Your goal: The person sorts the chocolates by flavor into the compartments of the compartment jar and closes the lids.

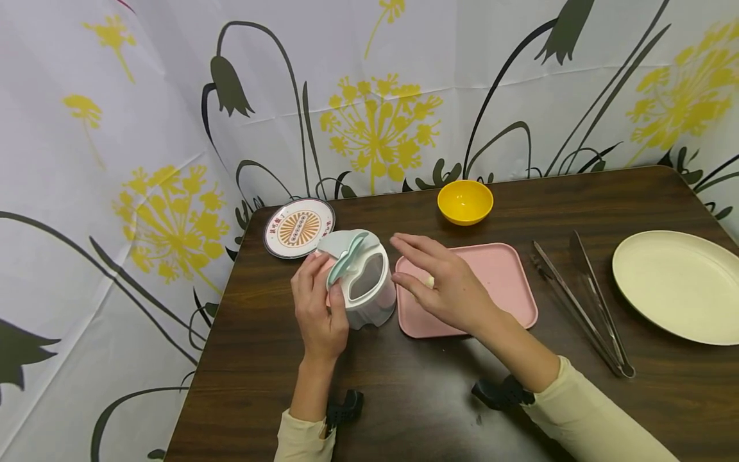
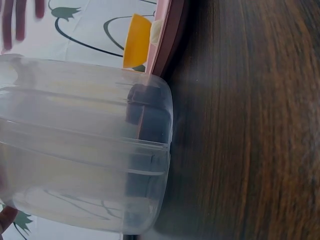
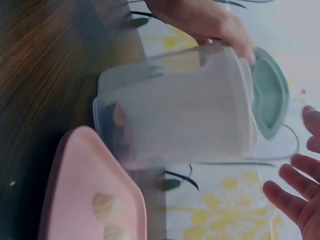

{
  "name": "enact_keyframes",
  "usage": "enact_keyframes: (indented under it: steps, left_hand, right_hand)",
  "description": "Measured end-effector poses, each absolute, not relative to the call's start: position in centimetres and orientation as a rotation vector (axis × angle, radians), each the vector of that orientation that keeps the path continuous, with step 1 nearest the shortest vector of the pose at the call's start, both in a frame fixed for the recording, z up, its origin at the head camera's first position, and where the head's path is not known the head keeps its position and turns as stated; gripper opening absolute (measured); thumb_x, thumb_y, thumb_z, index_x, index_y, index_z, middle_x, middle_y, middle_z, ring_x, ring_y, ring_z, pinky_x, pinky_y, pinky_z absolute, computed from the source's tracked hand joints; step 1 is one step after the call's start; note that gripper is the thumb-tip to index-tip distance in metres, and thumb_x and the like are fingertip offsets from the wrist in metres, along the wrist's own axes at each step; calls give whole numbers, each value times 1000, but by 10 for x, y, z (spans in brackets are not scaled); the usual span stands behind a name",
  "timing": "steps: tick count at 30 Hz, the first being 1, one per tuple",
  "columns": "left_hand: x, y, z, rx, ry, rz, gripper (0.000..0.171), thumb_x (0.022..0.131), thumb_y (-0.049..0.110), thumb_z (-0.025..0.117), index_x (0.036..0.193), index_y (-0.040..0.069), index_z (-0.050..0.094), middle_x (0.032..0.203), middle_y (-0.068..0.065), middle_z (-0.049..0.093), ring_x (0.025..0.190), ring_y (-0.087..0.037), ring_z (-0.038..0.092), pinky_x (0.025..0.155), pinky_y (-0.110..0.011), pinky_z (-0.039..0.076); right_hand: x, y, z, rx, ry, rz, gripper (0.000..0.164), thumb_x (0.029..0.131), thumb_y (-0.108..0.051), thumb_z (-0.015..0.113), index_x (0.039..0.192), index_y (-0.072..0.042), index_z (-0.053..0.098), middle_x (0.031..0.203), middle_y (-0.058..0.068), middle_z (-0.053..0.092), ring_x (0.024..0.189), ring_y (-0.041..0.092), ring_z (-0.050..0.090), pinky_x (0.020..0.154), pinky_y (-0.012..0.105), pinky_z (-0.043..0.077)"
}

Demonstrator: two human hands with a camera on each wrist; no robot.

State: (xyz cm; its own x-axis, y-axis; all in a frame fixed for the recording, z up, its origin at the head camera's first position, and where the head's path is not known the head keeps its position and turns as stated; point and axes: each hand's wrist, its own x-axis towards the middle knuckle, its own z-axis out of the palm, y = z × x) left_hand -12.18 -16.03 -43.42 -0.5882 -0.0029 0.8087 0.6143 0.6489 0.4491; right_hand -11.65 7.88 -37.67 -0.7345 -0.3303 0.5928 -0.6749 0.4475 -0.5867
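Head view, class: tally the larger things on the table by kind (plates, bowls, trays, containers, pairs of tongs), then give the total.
Plates: 2 (printed plate, cream plate)
Bowls: 1 (yellow bowl)
Trays: 1 (pink tray)
Containers: 1 (clear container)
Pairs of tongs: 1 (metal tongs)
Total: 6

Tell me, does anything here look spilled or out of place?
A small pale speck lies on the table beside the pink tray, like a stray crumb; I can't tell what. The container in the left hand shows no visible damage.
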Motion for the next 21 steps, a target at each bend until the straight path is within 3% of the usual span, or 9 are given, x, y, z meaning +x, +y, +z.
enact_keyframes:
  steps: [11, 21]
  left_hand:
    - [-122, -160, -436, -469, -2044, -945, 39, 92, 23, 45, 115, 1, 67, 130, -14, 57, 130, -34, 42, 109, -49, 29]
    - [-123, -161, -437, -465, -2054, -957, 36, 92, 24, 46, 110, 2, 69, 131, -14, 56, 131, -33, 41, 109, -50, 28]
  right_hand:
    - [-145, 38, -372, 1002, -2307, 1307, 51, 98, -26, 59, 147, -18, 47, 154, 0, 38, 139, 16, 37, 108, 41, 36]
    - [-155, 30, -377, 969, -2204, 1442, 33, 93, -17, 66, 126, -12, 68, 134, 7, 59, 124, 17, 54, 96, 33, 47]
